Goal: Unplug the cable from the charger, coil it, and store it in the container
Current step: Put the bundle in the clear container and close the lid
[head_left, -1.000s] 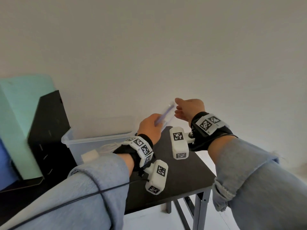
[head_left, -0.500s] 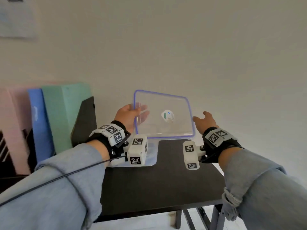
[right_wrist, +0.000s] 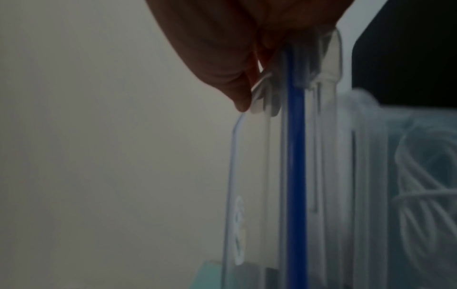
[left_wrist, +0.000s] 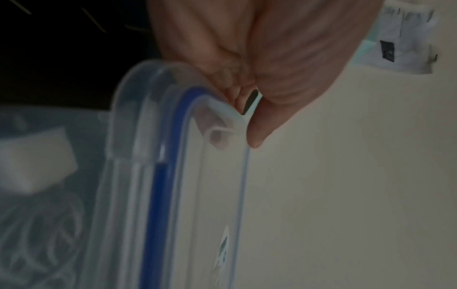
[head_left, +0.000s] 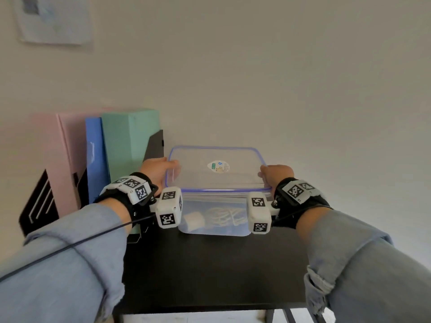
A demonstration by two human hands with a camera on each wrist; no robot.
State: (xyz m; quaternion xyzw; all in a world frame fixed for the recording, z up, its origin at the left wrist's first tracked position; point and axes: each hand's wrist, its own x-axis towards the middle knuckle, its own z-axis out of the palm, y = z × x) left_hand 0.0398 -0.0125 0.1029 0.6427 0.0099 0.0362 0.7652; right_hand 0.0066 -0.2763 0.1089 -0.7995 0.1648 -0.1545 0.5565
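A clear lid (head_left: pixel 198 176) with a blue seal lies on top of the clear container (head_left: pixel 210 199) at the back of the black table (head_left: pixel 210 264). Inside, a coiled white cable (head_left: pixel 224 216) lies next to a white charger (head_left: pixel 193 220). My left hand (head_left: pixel 161 170) grips the lid's left edge and my right hand (head_left: pixel 276 174) grips its right edge. In the left wrist view my left hand (left_wrist: pixel 247 97) pinches the lid (left_wrist: pixel 217 195) at a corner tab. In the right wrist view my right hand (right_wrist: pixel 235 78) holds the lid's rim (right_wrist: pixel 252 176), with the cable (right_wrist: pixel 420 195) seen through the wall.
Pink (head_left: pixel 67 159), blue (head_left: pixel 95 159) and green (head_left: pixel 128 148) folders stand in a black file holder (head_left: pixel 39 206) left of the container. A wall rises just behind it, with a paper sheet (head_left: pixel 53 19) up on the left. The table's front edge is near me.
The lid was held upright above the table half a second ago; now it lies flat on the container. Both hands have come down to its left and right edges.
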